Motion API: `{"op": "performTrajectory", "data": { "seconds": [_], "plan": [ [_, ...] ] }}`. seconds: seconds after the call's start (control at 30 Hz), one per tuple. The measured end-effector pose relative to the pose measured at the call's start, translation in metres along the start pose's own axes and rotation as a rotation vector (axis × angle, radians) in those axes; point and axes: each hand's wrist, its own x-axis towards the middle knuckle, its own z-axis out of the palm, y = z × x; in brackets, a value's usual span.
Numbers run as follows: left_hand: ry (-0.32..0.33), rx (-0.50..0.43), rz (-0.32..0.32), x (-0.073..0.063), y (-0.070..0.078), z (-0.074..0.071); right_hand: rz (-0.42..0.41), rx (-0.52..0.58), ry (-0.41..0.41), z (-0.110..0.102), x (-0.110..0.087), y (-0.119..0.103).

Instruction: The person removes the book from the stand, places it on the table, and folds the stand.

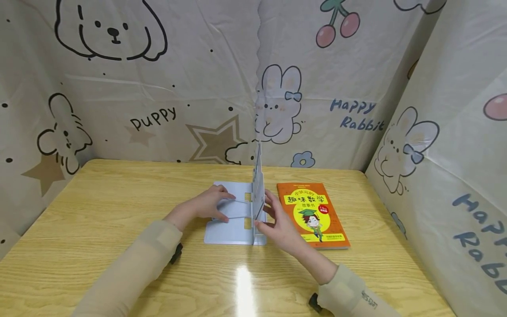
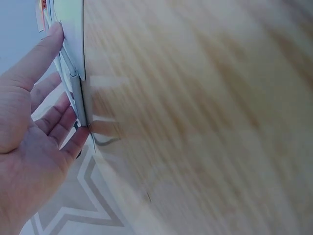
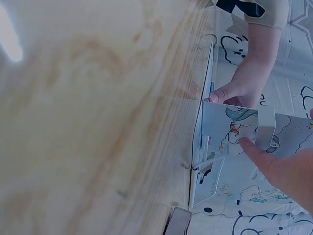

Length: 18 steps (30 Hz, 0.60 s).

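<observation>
A pale blue folding book stand (image 1: pixel 229 233) stands on the table, its base flat and a panel (image 1: pixel 259 189) upright along the right part. My left hand (image 1: pixel 206 202) holds the middle flap of the base from the left, thumb at the near edge and fingers at the far one. In the left wrist view, the left thumb and fingers span that pale piece. On the right side, my right hand (image 1: pixel 279 224) grips the upright panel low down. Cartoon drawings and a white clip (image 3: pixel 266 126) show on the panel in the right wrist view, with a right-hand finger (image 3: pixel 257 155) against it.
An orange book (image 1: pixel 313 215) with a cartoon child on its cover lies flat, just right of the stand, partly behind the right hand. The wooden table (image 1: pixel 119 193) ends at a printed cloth (image 1: pixel 214 97) hanging behind and at both sides.
</observation>
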Motion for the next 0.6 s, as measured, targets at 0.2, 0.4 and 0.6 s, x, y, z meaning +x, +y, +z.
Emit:
{"op": "performTrajectory", "data": {
  "seconds": [0.2, 0.4, 0.6],
  "plan": [
    [-0.015, 0.003, -0.002, -0.002, 0.004, -0.002, -0.001, 0.002, -0.002, 0.0, 0.0, 0.0],
    [-0.004, 0.037, 0.016, -0.007, 0.005, -0.004, -0.003, 0.003, -0.002, 0.001, 0.0, -0.001],
    [0.053, -0.069, 0.031, -0.012, 0.011, -0.015, -0.005, 0.011, -0.007, 0.001, 0.001, -0.001]
  ]
}}
